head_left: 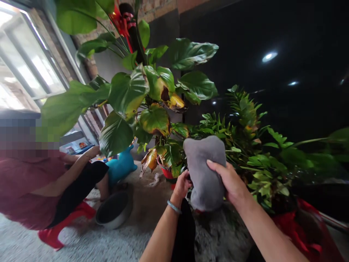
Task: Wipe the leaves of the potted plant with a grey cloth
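Note:
A grey, soft, fuzzy cloth bundle (205, 182) is held up in front of me, before the potted plants. From its right side my right hand (229, 178) grips it, thumb lying on the front and the other fingers hidden behind. At its left edge is my left hand (182, 183), fingers curled in and partly hidden by the bundle; a pale bangle (173, 207) circles that wrist. Just behind stands a tall plant with broad green leaves (128, 91), some yellowed and browned at the edges, in a red pot (165, 171).
On the left, a person in a red shirt (24, 189) sits on a red stool (68, 222), one arm reaching toward the leaves. Near them are a dark basin (114, 211) and a blue figure (121, 165). Leafy plants (267, 163) and red wrapping (297, 229) are at right.

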The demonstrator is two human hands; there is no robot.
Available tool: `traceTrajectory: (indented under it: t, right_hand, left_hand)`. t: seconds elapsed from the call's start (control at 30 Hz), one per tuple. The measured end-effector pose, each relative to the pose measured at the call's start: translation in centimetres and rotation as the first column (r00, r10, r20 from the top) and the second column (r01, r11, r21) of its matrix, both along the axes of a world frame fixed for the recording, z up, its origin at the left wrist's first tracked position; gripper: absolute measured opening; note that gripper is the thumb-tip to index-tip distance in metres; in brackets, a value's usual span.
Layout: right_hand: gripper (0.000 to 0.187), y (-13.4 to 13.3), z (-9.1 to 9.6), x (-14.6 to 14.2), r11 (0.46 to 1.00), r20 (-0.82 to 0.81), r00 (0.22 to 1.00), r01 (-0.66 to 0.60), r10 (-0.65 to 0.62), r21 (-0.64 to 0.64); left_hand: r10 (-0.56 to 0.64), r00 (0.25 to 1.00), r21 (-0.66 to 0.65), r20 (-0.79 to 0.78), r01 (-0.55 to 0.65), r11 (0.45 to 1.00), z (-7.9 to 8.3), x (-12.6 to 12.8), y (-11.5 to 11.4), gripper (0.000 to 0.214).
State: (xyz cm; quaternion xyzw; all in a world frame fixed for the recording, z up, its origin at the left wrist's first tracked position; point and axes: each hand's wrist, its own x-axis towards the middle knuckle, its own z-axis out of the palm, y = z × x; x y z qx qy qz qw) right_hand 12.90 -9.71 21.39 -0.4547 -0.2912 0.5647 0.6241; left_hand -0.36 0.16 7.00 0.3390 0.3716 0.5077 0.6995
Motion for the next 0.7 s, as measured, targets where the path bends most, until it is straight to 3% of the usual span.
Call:
traceTrajectory:
  t: [0.07, 0.17, 0.27, 0.33, 0.43, 0.53, 0.7]
  right_hand:
    - [0.035, 1.6, -1.1, 0.2, 0.999, -0.032, 0.999, 0.016, -0.017, -0.041]
    - [0.02, 1.7, -5.3, 0.1, 0.977, 0.009, 0.998, -0.056, 0.059, -0.207]
    - [0.008, -0.4, -9.5, -0.6, 0.959, 0.046, 0.992, -0.102, 0.118, -0.265]
    - [0.006, -1.5, -10.9, -1.4, 0.954, 0.055, 0.989, -0.115, 0.135, -0.276]
    - [0.012, -1.3, -11.2, -2.5, 0.956, 0.059, 0.988, -0.121, 0.141, -0.266]
    - [0.024, 0.2, -11.3, -3.4, 0.966, 0.122, 0.985, -0.091, 0.123, -0.243]
    - [0.012, 0.5, -11.1, -3.4, 0.98, 0.251, 0.966, -0.012, 0.063, -0.198]
  left_hand:
    - [-0.039, 0.995, -0.043, 0.087, 0.043, 0.998, 0.2, 0.1, -0.1, 0.035]
    - [0.0, 0.991, -0.058, 0.132, 0.007, 0.998, 0.4, 0.2, -0.1, 0.033]
    - [-0.015, 0.998, -0.067, 0.054, 0.018, 0.998, 0.4, 0.1, -0.1, 0.035]
    - [-0.017, 0.998, -0.047, -0.068, 0.014, 0.999, 0.2, 0.0, 0.0, 0.034]
    - [0.058, 0.973, 0.027, -0.221, -0.053, 0.998, -0.3, 0.0, 0.3, 0.031]
    - [0.1, 0.957, 0.049, -0.273, -0.09, 0.995, -0.8, 0.3, 0.6, 0.029]
    - [0.111, 0.96, 0.058, -0.256, -0.099, 0.993, -0.8, 0.1, 0.7, 0.027]
